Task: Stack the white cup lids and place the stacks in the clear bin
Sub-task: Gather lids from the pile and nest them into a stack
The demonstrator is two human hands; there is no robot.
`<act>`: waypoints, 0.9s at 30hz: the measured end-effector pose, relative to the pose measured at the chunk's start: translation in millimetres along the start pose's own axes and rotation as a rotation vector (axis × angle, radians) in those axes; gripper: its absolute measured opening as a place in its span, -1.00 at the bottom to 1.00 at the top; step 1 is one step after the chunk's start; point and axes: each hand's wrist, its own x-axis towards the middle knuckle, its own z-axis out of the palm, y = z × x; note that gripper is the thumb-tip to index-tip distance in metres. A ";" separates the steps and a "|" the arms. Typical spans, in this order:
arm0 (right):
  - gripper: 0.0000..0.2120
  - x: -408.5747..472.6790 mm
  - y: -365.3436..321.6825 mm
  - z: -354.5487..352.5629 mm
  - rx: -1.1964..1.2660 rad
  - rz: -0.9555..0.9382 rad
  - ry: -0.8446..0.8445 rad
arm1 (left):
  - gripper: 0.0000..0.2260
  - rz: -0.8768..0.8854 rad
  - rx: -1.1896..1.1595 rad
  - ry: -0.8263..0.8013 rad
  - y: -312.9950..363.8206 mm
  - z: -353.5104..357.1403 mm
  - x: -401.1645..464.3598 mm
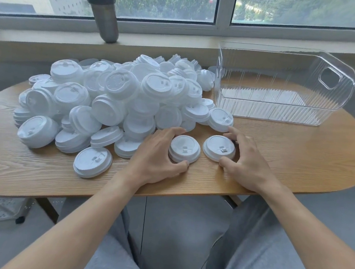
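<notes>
Left hand (156, 154) grips a short lid stack (184, 149); right hand (245, 159) grips a lid (218, 148), both just before the pile (111, 98).

Hidden from you: lower lids in the pile (111, 98), buried under upper ones; bottle (103, 10) top, cut by the frame edge; your elbows, out of frame.

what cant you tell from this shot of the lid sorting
Head view only:
- Lid pile: the count and the lower lids, hidden by those on top.
- Left hand lid stack: how many lids, edges too fine.
- Shaker bottle: its contents, dark walls.
- Table legs: mostly hidden by the tabletop.
</notes>
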 end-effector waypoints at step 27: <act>-0.57 -1.9 -1.8 -2.2 0.281 -0.015 0.056 | -0.30 0.035 -0.318 0.040 26.8 26.2 22.0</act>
